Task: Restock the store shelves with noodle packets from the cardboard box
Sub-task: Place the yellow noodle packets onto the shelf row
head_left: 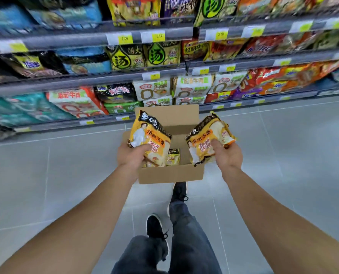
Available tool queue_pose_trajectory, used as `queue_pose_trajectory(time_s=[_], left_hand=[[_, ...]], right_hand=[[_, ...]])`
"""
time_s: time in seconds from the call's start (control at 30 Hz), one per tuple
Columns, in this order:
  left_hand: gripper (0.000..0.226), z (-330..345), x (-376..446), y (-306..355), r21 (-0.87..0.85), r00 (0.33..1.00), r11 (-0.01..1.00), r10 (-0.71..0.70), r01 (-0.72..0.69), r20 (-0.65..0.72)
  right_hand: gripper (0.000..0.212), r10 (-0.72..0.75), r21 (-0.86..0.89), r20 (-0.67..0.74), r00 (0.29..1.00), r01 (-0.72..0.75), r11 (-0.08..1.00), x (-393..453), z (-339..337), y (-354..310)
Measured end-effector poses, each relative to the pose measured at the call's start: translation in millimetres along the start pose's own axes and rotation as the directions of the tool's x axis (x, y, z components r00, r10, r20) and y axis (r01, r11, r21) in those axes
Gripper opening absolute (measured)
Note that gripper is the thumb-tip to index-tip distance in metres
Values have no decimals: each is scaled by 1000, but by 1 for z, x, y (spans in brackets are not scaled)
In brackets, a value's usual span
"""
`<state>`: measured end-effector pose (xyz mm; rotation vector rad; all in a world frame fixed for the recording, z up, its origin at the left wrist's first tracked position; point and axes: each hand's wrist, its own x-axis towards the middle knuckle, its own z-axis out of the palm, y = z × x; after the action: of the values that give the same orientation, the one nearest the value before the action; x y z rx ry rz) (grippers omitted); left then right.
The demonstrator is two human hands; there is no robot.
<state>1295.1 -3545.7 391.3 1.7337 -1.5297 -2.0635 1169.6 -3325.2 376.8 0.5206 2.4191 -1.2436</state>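
Shelves (164, 82) run across ahead of me, packed with noodle bags, beyond the open cardboard box (170, 173) on the floor by my feet. My left hand (132, 155) grips one yellow noodle packet (148, 135), thumb curled over its face, long axis roughly upright. My right hand (227, 155) grips a second packet (208, 139), tilted rightward. Both are raised above the box. One more packet (173, 157) lies inside. Shelves lie forward and up; both hands look about equally near.
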Motion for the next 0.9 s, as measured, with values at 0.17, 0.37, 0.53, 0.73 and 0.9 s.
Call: queue_pose_trajectory(time_s=[0.17,0.37,0.53,0.73,0.9], left_hand=[[39,-23,-62,33,-121,997,991,67,-62,37],[37,-12,-116,68,-142,981,976,178,-165,84],[41,34,-142,83,-149,972,972,200,-181,125],[56,140,-179,84,-120,937,955,290,-270,196],[80,250,-210,72,-100,906,938,345,-331,244]], right_hand=[[39,-18,131,-22,1000,21,991,-54,-48,-27],[12,-36,342,-28,999,43,939,-85,-114,-69],[16,-76,451,-18,997,76,889,-76,-165,-77],[14,-102,555,-92,990,137,821,-26,-269,-69],[19,-152,603,-122,981,195,774,48,-365,-62]])
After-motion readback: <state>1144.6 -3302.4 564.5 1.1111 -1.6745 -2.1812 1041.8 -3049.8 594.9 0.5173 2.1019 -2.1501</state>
